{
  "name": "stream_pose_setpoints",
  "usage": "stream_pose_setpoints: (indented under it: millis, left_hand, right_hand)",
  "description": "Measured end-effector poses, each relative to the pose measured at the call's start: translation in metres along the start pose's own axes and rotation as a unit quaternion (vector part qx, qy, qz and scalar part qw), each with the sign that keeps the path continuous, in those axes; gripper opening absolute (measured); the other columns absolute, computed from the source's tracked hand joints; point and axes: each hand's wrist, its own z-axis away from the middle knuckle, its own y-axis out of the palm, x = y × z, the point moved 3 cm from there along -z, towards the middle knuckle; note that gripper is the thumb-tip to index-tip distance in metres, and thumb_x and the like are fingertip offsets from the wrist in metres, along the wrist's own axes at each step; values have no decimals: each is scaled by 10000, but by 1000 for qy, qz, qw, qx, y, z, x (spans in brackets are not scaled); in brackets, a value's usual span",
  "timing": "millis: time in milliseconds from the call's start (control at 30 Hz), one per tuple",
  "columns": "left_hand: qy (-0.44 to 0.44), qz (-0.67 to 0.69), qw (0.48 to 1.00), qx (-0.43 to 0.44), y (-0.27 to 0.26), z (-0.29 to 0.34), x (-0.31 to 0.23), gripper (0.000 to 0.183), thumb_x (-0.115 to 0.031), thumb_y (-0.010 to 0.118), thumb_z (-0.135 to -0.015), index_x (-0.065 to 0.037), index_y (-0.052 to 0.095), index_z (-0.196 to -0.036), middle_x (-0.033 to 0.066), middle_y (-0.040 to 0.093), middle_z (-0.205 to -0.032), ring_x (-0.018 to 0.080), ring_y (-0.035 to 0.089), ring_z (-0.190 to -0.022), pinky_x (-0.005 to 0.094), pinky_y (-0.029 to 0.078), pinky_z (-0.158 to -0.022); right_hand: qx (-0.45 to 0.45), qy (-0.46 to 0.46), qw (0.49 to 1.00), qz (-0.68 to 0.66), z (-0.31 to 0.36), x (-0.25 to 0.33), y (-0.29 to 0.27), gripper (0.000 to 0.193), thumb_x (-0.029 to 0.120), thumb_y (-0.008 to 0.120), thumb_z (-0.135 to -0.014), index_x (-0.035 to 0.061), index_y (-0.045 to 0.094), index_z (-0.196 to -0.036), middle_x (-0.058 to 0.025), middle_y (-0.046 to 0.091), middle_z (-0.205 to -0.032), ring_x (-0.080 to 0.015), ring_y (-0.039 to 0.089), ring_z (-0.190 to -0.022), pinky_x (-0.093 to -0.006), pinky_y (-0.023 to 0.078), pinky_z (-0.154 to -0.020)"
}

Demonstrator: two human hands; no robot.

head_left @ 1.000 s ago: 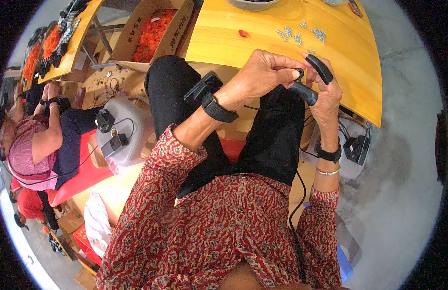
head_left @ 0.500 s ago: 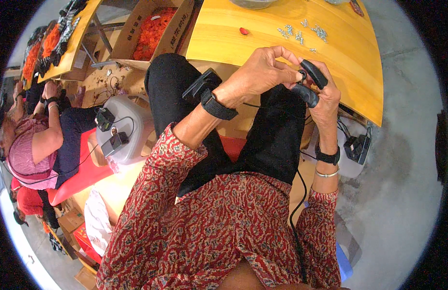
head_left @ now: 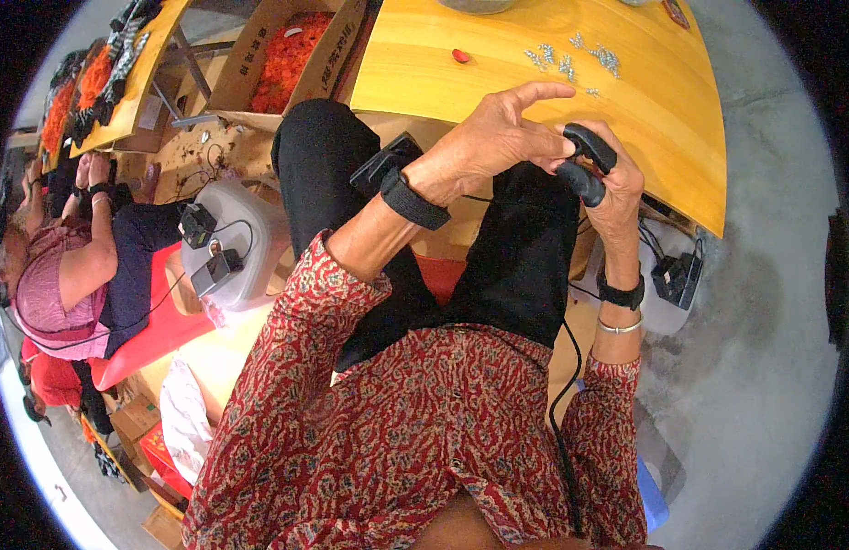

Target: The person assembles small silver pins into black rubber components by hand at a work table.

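Note:
Above my knees at the near edge of the yellow table, my right hand (head_left: 617, 188) is closed round a black curved two-part piece (head_left: 585, 183). Its two rounded black arms stand slightly apart, facing my other hand; the exact kind is unclear. My left hand (head_left: 498, 137) is open, with the index finger stretched out above the piece. Its thumb tip touches or nearly touches the gap between the two arms. Whether something small sits under that thumb is hidden. Beyond the hands, small silvery metal bits (head_left: 605, 61) lie in little clusters on the table (head_left: 424, 82).
A small red piece (head_left: 460, 56) lies left of the metal bits. At the far left stands a cardboard box (head_left: 232, 87) of orange-red material. Beside my left knee is a translucent plastic bin (head_left: 259, 243) with black devices on it. Another person (head_left: 67, 275) sits at the left.
My left index finger has lifted off and straightened, opening the pinch at the black piece. The round dark part seen between its arms is now covered. My right hand keeps its hold.

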Motion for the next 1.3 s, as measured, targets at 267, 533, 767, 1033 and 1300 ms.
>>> stream_pose_setpoints:
  millis: [267, 533, 767, 1033, 1300]
  left_hand:
    - [-51, 125, 989, 57, 8, -2, 11, 438, -112, 547, -901, -9, 429, -1310, 92, 629, -1030, 122, 619, -854, 249, 513, -792]
    - [-63, 215, 968, 115, 11, -3, 18, 446, -200, 515, -927, -2, 416, -1314, 73, 620, -1031, 127, 614, -894, 299, 517, -834]
    - [-53, 184, 973, 128, 21, 5, 5, 539, -99, 623, -851, -25, 400, -1336, 69, 630, -1038, 90, 603, -868, 269, 503, -835]
    - [56, -20, 990, 125, 28, 5, 11, 690, -24, 727, -732, -74, 415, -1346, 35, 650, -1015, 46, 559, -893, 210, 453, -834]
    - [76, -31, 990, 119, 34, 7, 12, 642, -23, 710, -746, -80, 444, -1327, 51, 648, -1045, 55, 553, -950, 224, 440, -881]
  right_hand:
    - [-41, 11, 999, 19, 2, 8, -4, 278, 79, 747, -703, -13, 612, -929, -19, 550, -828, -97, 504, -693, -200, 407, -622]
    - [-63, 42, 997, 16, 7, 16, -7, 286, 67, 749, -697, 3, 599, -932, 23, 512, -789, -70, 458, -662, -182, 373, -590]
    - [-69, 16, 997, -6, 12, 11, -11, 273, 102, 740, -701, -2, 610, -919, -11, 553, -812, -102, 531, -726, -209, 418, -645]
    - [-79, -24, 996, 37, 18, 16, -13, 235, 126, 703, -732, -8, 618, -906, -54, 588, -842, -151, 590, -753, -246, 457, -667]
    - [-81, -57, 989, 113, 21, 20, -16, 233, 149, 697, -740, -8, 618, -894, -74, 586, -823, -182, 614, -738, -274, 480, -650]
